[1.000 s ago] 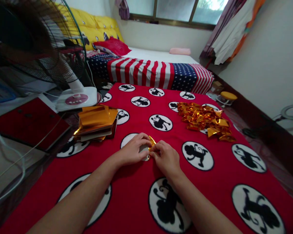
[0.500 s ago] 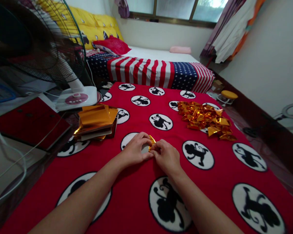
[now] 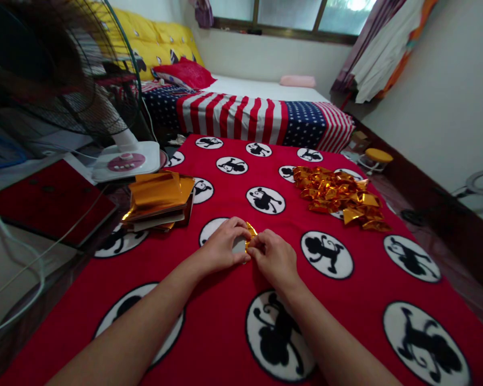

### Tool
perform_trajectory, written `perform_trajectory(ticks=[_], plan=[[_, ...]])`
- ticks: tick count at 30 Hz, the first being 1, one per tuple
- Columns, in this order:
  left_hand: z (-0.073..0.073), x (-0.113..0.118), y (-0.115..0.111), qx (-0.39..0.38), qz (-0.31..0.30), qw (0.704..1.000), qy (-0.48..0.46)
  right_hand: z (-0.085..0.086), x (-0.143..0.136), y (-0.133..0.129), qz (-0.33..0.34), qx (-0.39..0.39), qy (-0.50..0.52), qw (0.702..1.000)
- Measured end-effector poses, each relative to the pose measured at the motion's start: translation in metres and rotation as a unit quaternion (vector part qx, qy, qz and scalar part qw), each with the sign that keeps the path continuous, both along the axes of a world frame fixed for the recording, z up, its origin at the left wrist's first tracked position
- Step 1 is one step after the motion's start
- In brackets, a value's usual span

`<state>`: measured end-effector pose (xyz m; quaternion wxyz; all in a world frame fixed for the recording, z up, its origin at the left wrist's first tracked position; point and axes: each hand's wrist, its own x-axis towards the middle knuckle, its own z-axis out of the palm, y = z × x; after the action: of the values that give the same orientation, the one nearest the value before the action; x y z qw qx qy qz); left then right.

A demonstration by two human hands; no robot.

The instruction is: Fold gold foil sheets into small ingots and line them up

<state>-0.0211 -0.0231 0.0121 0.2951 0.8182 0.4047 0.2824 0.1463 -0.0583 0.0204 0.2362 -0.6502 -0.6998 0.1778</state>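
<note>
A small piece of gold foil paper (image 3: pixel 250 229) is between my hands on the red cloth (image 3: pixel 221 321) with white circles and black figures. My left hand (image 3: pixel 226 244) grips its left side, thumb and fingers curved around it. From the right, my right hand (image 3: pixel 274 256) pinches the paper with its fingertips. Much of the paper is hidden by my fingers. To the left lies a stack of gold foil sheets (image 3: pixel 156 193). At the right is a pile of folded gold foil pieces (image 3: pixel 330 188).
A fan (image 3: pixel 124 155) on a white base stands at the left beside a dark red board (image 3: pixel 50 193). Behind the cloth is a bed (image 3: pixel 241 115) with a striped and starred cover. A yellow stool (image 3: pixel 378 155) stands at the right.
My left thumb has shifted slightly away from my right fingertips. Both hands otherwise keep their places at the foil paper.
</note>
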Motion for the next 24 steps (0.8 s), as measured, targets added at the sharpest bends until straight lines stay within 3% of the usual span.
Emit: perform_trajectory(ticks=[24], plan=[[-0.003, 0.005, 0.001, -0.016, 0.038, 0.999, -0.007, -0.002, 0.015, 0.009, 0.0, -0.008, 0.058, 0.998]])
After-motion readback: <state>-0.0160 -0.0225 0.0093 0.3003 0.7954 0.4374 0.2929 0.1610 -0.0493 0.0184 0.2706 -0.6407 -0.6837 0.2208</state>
